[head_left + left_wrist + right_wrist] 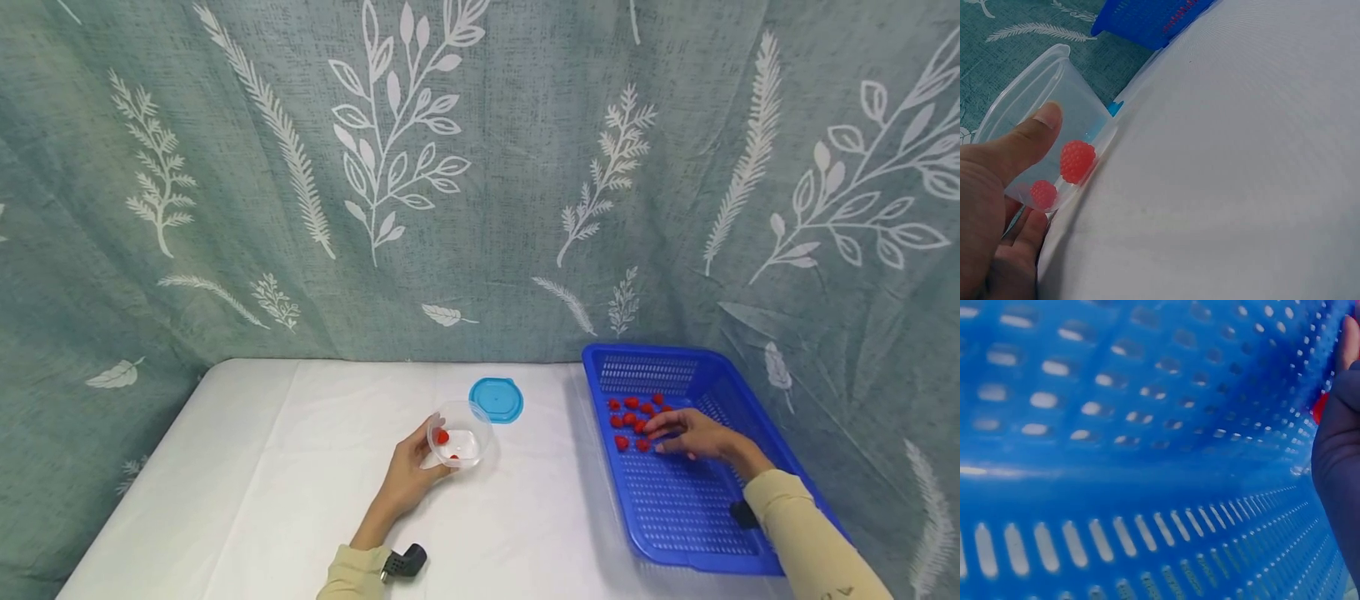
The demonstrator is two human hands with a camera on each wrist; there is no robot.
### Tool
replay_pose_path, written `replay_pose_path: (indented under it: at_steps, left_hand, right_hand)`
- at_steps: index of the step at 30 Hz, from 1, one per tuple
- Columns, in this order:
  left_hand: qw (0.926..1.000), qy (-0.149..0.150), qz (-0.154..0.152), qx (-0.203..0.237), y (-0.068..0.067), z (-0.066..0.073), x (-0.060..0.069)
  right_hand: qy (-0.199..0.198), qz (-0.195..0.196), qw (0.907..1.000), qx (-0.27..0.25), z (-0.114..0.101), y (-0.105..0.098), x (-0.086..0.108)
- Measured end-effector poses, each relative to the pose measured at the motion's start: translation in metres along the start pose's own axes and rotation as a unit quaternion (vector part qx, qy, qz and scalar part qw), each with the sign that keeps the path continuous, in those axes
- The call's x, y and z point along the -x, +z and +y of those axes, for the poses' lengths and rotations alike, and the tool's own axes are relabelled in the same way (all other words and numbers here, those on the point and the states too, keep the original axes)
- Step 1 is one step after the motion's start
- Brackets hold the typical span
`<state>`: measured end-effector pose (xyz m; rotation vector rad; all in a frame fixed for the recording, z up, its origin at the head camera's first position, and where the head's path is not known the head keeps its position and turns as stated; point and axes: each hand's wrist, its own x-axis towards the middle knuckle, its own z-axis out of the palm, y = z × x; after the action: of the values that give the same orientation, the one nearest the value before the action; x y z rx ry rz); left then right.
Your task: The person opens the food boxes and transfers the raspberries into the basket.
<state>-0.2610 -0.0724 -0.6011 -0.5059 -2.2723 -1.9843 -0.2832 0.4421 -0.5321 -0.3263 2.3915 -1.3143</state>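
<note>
My left hand [411,475] grips a clear plastic tub [482,442] by its side, thumb along the wall in the left wrist view. Two red raspberries lie inside it, one large [1077,161] and one smaller [1043,194]. The tub is tilted on the white cloth. My right hand [697,435] reaches into the blue basket [690,533], its fingers loosely bent over a group of red raspberries [630,418]. Its fingertips are at the nearest berries, and none shows clearly between them. In the right wrist view, the right hand [1341,431] shows only at the edge.
A light blue lid [497,400] lies on the white tablecloth [300,450] just behind the tub. The basket's raised, perforated walls surround the right hand. Behind the table hangs a green leaf-patterned curtain [487,208].
</note>
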Motion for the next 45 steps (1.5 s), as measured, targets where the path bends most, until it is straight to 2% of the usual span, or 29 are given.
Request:
replay_pose_path:
  at_steps: [5,10,12,16,22,29,32,37,41,45]
  left_hand:
    - [1.0,-0.002,-0.006,0.008,0.0,0.016,0.003]
    - [0.9999,-0.003,-0.004,0.009,0.0,0.002,-0.001]
    - [1.0,-0.003,-0.004,0.002,-0.001,-0.007,-0.003]
    - [0.9999,0.0,-0.01,0.002,-0.004,-0.013,-0.003]
    - [0.9996,0.01,-0.02,0.018,-0.005,-0.012,-0.003]
    - [0.9999,-0.003,-0.011,-0.005,-0.003,-0.01,-0.003]
    - [1.0,-0.004,-0.003,-0.007,0.0,-0.007,-0.002]
    - [1.0,-0.006,0.001,-0.005,0.002,-0.005,-0.002]
    - [1.0,-0.003,-0.006,0.0,0.0,-0.008,-0.003]
    - [0.9999,0.003,-0.011,0.009,-0.003,-0.01,-0.003]
  right_hand:
    - [-0.007,0.03,0.9995,0.011,-0.014,-0.003,0.002]
    - [-0.01,0.078,0.9968,0.008,-0.047,-0.001,0.001]
    - [-0.027,0.093,0.9953,0.005,-0.062,0.001,0.001]
    - [-0.071,0.111,0.9913,-0.008,-0.096,0.008,0.001]
    - [-0.135,0.103,0.985,-0.032,-0.154,0.029,-0.002]
    - [-0.19,0.065,0.976,-0.084,-0.205,0.065,-0.021]
    - [-0.195,0.06,0.9739,-0.099,-0.217,0.08,-0.033]
    - [-0.181,0.062,0.9774,-0.09,-0.226,0.102,-0.05]
    - [-0.169,0.057,0.9817,-0.067,-0.226,0.118,-0.064]
    - [-0.148,0.05,0.9855,-0.067,-0.221,0.134,-0.079]
